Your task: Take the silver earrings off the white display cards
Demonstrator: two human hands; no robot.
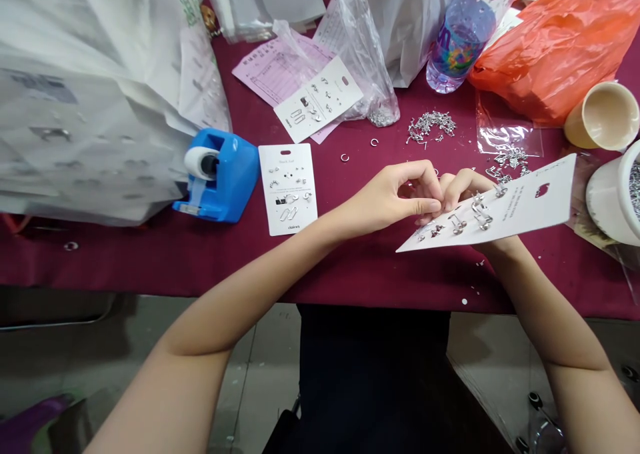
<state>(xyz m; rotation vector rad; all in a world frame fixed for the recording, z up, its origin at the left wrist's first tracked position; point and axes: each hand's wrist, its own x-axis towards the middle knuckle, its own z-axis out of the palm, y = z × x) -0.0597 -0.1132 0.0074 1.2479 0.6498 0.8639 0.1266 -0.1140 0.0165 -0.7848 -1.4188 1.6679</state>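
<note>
A white earring card (530,204) with several silver earrings fixed to it is tilted over the table's front part. My right hand (466,189) grips it from behind and along its far edge; the card covers much of the palm. Meeting those fingertips at the card's left end, my left hand (407,197) is closed in a pinch. Whatever lies between its thumb and forefinger is too small or hidden to make out. Loose silver earring pieces (433,126) lie in a pile beyond my hands, and more small metal pieces (510,161) lie just behind the card.
Left of my hands lie a filled earring card (289,221) and a blue tape dispenser (230,181). Another card (340,84) rests on pink paper slips (260,67). A water bottle (453,47), red plastic bag (565,47), beige cup (603,117) and white tub (607,194) stand rightward.
</note>
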